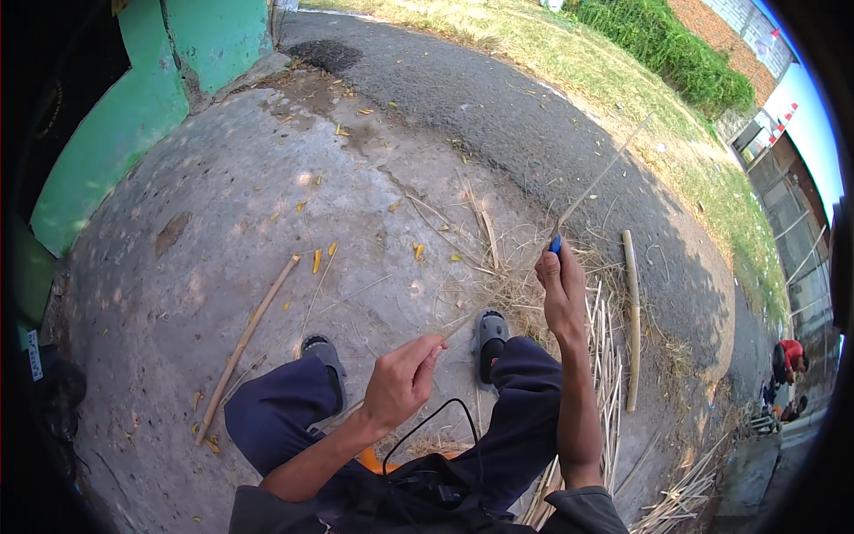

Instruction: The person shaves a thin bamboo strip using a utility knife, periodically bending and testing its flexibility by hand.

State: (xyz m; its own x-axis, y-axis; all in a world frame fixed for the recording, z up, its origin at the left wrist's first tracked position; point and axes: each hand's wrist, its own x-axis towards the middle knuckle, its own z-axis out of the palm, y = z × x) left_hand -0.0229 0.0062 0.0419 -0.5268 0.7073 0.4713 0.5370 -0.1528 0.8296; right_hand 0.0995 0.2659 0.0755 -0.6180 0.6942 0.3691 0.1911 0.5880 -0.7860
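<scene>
- Long thin pale-tan strip, bamboo-like [614, 162]: rose slantwise from the right fist toward the grass; straight, slender, tapering. A darker, wider part at its base could have been a blade; their join could not be made out.
- Right hand [562, 289]: fingers wrapped tight around a blue handle [556, 243], thumb uppermost, arm extended. Probably raised so that the long piece stood clear of legs and ground.
- Left hand [405, 381]: thumb and fingertips pinched together on a thin pale end [458, 327] above the gap between the knees. Unclear whether it ran on to the right fist; the pinch suggested steadying something slight.
- Dark navy trousers [511, 400]: knees spread, presumably leaving working room between them.
- Loose straw-coloured shavings [525, 289]: scattered beyond the right foot.
- Bundle of pale split sticks [607, 378]: lay along the right forearm's outer side, seemingly within easy reach.
- Two round tan poles: one beyond the bundle [632, 320], one left of the left foot [247, 351], both flat on the ground.
- Grey clogs [491, 334]: planted apart on rough grey concrete [222, 231].
</scene>
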